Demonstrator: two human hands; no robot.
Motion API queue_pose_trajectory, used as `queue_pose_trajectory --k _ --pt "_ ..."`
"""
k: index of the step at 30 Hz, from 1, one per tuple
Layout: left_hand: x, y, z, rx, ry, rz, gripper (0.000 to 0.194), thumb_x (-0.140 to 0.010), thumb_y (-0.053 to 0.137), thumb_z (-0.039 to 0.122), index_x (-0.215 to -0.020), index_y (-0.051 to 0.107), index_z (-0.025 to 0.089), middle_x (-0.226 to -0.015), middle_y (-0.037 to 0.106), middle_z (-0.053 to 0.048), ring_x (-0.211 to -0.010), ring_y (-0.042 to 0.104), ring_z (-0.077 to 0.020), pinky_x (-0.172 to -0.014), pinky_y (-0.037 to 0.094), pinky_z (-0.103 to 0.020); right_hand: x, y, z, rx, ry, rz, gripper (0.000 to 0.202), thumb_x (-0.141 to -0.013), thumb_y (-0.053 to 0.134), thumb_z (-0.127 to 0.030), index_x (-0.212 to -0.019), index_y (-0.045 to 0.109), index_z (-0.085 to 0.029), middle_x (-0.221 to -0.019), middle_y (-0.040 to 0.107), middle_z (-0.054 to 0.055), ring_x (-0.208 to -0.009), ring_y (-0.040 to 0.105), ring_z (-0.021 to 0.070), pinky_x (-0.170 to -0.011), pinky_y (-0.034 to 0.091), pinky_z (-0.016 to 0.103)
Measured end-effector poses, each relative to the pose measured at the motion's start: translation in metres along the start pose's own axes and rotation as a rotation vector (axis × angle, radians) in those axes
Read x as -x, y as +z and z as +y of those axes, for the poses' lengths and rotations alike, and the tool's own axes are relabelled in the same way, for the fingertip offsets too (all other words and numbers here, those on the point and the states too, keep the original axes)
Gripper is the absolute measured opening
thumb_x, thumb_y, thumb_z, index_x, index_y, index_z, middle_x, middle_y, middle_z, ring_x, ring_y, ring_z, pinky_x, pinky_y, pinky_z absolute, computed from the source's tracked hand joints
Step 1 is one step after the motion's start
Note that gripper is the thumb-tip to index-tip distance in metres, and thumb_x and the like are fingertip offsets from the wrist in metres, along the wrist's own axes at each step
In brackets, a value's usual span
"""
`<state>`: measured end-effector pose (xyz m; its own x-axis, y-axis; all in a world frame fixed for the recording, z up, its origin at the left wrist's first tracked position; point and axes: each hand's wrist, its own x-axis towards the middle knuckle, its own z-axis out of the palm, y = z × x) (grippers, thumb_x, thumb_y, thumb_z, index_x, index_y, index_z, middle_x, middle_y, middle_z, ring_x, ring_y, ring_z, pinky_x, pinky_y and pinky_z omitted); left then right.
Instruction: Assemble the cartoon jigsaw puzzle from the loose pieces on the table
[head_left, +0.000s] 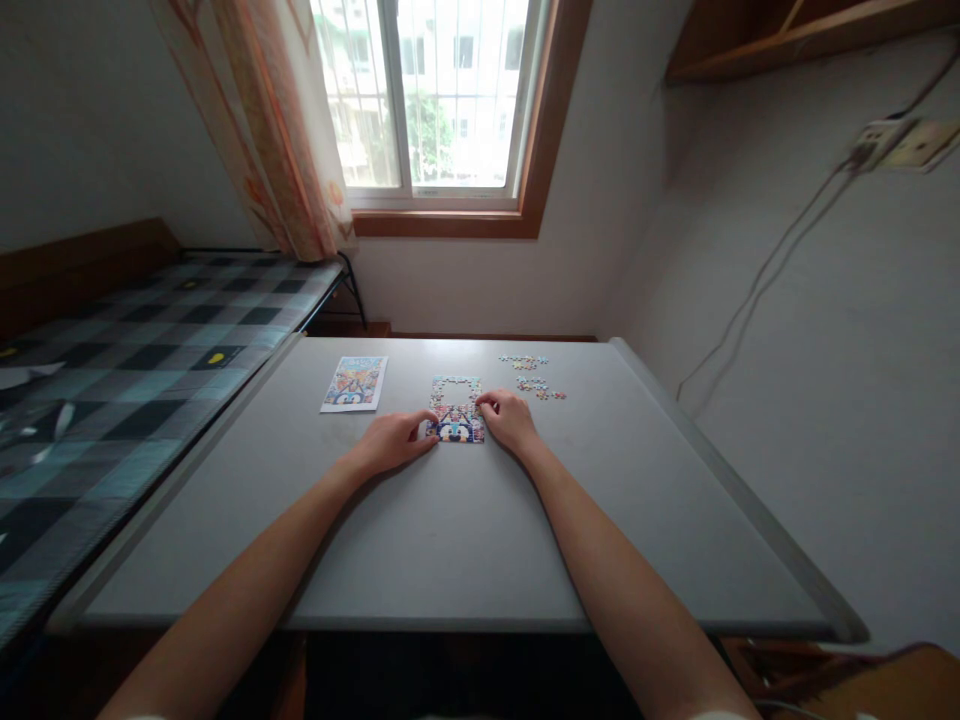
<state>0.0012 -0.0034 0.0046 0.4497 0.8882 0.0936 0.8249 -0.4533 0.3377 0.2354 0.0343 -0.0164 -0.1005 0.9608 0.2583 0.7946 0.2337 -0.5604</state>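
Quietly, by a bright window (461, 120), a person's bare hands meet at a part-built jigsaw puzzle (455, 430) on a pale tabletop (450, 540), its near portion filled with a colourful picture and its far portion a border around a gap. The left hand (391, 441) lies at the puzzle's left edge, its grip loose, thumb and forefinger parted and touching the near corner area with nothing seen lifted between them. The right hand (511, 418) is at the opposite edge, thumb and forefinger drawn close together; whether that grip has hold of a piece cannot be told from where I stand. Loose pieces (532, 385) lie in small groups beyond the right hand, and a printed sheet (355, 384) lies left of the puzzle.

The thin border looks the weak point: uneven pressure from either hand could bend it or spring pieces apart, and a sweep of the right wrist could scatter the loose pieces. Forcing an ill-fitting piece might buckle its neighbours. No brand or label is legible; any lettering on the sheet is too small to read.
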Motion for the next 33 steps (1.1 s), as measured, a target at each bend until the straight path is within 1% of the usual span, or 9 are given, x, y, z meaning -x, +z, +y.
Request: queue_pose_trajectory --k 33 --pt "-0.0005 0.0014 -0.0008 -0.001 -0.004 0.000 0.032 -0.086 0.051 0.047 -0.110 0.061 0.028 -0.062 0.055 0.004 -0.056 0.050 -0.0123 -0.055 0.029 -0.022 -0.0006 0.0012 0.0012 0.008 -0.014 0.005 0.024 -0.081 0.048 -0.023 -0.084 0.071 -0.025 -0.091 0.068 0.002 -0.084 0.058 0.0173 -0.081 0.038 0.030"
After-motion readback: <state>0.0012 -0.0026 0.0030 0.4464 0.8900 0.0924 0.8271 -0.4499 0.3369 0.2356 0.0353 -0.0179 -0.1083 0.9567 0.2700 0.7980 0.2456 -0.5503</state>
